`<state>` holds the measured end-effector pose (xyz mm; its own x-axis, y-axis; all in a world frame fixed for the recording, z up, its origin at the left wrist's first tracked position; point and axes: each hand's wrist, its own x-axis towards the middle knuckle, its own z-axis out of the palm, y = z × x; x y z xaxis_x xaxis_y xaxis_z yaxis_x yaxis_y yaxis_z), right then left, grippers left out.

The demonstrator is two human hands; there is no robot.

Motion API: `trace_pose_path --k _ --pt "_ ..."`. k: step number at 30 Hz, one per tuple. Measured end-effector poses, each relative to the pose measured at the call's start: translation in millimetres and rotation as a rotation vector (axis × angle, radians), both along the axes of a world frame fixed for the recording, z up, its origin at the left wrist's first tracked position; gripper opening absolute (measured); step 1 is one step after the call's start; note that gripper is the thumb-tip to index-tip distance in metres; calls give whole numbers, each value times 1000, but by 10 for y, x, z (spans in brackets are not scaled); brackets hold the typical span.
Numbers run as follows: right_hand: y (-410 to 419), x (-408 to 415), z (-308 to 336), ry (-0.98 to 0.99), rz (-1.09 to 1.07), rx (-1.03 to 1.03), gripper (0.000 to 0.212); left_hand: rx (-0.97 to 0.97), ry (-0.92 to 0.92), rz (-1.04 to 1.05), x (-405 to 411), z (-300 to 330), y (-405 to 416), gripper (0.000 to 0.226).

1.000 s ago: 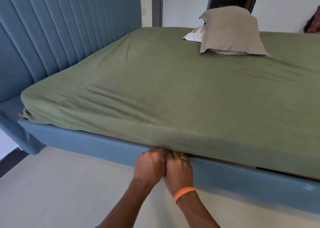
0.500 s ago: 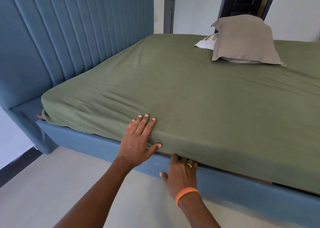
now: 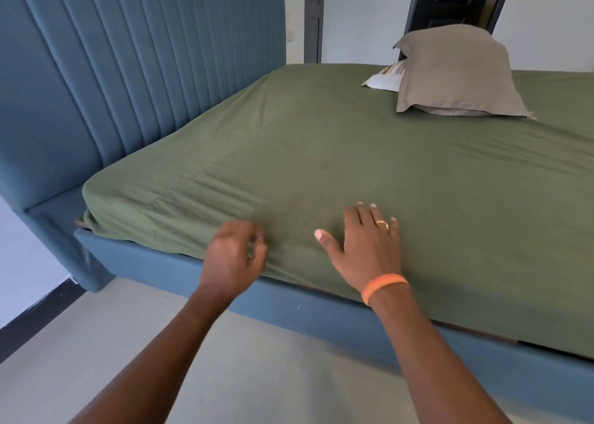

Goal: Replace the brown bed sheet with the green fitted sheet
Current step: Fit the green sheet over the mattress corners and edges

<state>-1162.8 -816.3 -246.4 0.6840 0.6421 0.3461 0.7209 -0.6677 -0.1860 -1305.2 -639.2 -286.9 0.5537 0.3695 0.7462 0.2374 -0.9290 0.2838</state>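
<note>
Smoothing step: right hand (image 3: 363, 246) flat on green sheet (image 3: 321, 153); left hand (image 3: 233, 256) at 9 o'clock, loosely curled, empty. Next, flatten wrinkles toward the corner.

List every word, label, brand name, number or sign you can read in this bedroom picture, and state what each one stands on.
No readable text anywhere in the view.
Orange wristband on the right hand: plain, no lettering visible.
Striped pillow behind the grey pillow: a pattern only, no words.
Green fitted sheet, blue headboard, dark door: all unmarked.
</note>
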Motion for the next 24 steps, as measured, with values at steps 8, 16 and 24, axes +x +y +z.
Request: trace_pose_path --k 8,16,24 --pt "130 -550 -159 88 636 -227 58 -9 393 -77 -76 -326 -46 67" --pt "-461 484 -143 -9 -20 -233 92 -68 140 14 -384 -489 -618 35" --pt "-1495 505 334 548 533 4 41 -184 524 -340 1911 492 -1502 77"
